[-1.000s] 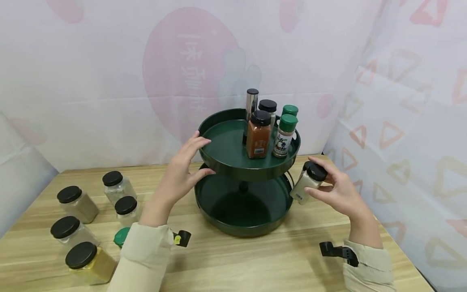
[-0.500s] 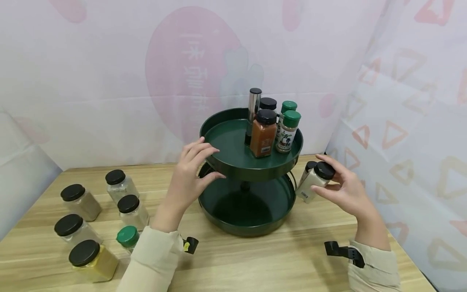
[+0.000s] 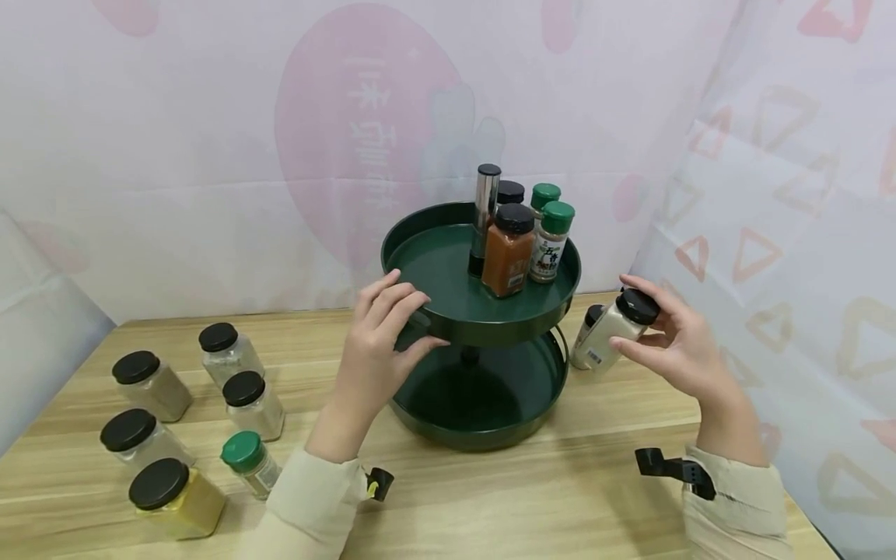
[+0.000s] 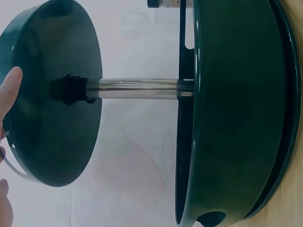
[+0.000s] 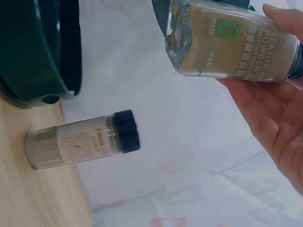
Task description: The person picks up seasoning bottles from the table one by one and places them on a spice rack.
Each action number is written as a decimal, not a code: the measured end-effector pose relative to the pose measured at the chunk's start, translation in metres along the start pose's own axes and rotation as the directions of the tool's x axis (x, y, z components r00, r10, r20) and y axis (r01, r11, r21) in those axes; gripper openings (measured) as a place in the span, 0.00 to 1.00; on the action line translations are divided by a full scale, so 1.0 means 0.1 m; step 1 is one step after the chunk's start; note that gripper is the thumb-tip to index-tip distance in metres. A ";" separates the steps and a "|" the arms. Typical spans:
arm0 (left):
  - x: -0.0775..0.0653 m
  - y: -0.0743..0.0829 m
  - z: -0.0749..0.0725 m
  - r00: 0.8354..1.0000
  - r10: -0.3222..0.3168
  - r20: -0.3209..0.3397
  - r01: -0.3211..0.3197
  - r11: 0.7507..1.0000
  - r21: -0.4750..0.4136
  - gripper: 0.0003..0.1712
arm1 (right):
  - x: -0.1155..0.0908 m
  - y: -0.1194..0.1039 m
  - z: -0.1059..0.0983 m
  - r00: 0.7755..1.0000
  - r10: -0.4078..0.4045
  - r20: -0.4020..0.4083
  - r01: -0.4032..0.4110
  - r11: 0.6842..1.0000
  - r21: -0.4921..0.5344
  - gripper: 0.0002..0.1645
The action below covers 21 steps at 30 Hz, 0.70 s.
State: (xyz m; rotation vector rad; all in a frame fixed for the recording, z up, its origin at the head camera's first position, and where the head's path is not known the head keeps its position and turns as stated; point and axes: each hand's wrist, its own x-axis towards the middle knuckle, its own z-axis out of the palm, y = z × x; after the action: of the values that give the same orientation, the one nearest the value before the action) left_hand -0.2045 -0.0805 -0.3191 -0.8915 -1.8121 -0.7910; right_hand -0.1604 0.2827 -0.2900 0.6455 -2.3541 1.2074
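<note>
My left hand (image 3: 381,342) grips the rim of the upper tray (image 3: 448,307) of a dark green two-tier turntable rack, fingers at the rim and thumb below. In the left wrist view, part of the thumb (image 4: 10,90) shows against the tray's underside. On the tray stand an orange-red spice jar (image 3: 509,253), a steel cylinder (image 3: 486,210), a black-lidded jar and two green-capped shakers (image 3: 549,245). My right hand (image 3: 675,350) holds a black-lidded seasoning jar (image 5: 232,42) near its lid, tilted, to the right of the rack.
A round black-capped bottle (image 5: 85,141) stands on the table right of the rack. Several black-lidded jars, including a yellow one (image 3: 189,505), and a green-capped shaker (image 3: 253,467) stand at left. The rack's lower tray (image 3: 476,439) sits beneath. Cloth hangs behind.
My left hand has moved right along the rim. The upper tray has turned, its front items shifting right and rear shaker left. My right hand has carried the jar right and slightly up.
</note>
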 end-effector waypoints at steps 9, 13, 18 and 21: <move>0.01 -0.05 0.02 1.000 -0.002 -0.023 0.000 0.995 -0.100 0.30 | 0.13 -0.28 -0.10 0.999 -0.038 -0.016 0.038 0.998 -0.044 0.49; 0.01 -0.05 0.03 0.999 -0.011 -0.031 0.007 0.992 -0.128 0.30 | 0.23 -0.39 -0.17 0.997 -0.073 -0.009 0.073 0.997 0.028 0.48; -0.01 -0.05 0.03 0.999 -0.032 -0.027 0.028 0.990 -0.140 0.30 | 0.38 -0.54 -0.20 0.990 -0.139 -0.019 0.140 0.975 0.170 0.47; -0.03 -0.06 0.03 0.999 -0.041 -0.024 0.037 0.988 -0.151 0.30 | 0.48 -0.64 -0.20 0.988 -0.155 -0.028 0.157 0.972 0.176 0.46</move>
State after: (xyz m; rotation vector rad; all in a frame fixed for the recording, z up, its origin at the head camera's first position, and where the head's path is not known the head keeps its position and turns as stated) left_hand -0.2099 -0.0814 -0.3235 -0.9403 -1.7687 -0.9705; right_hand -0.1598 0.2564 -0.2120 0.8611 -2.1546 1.3551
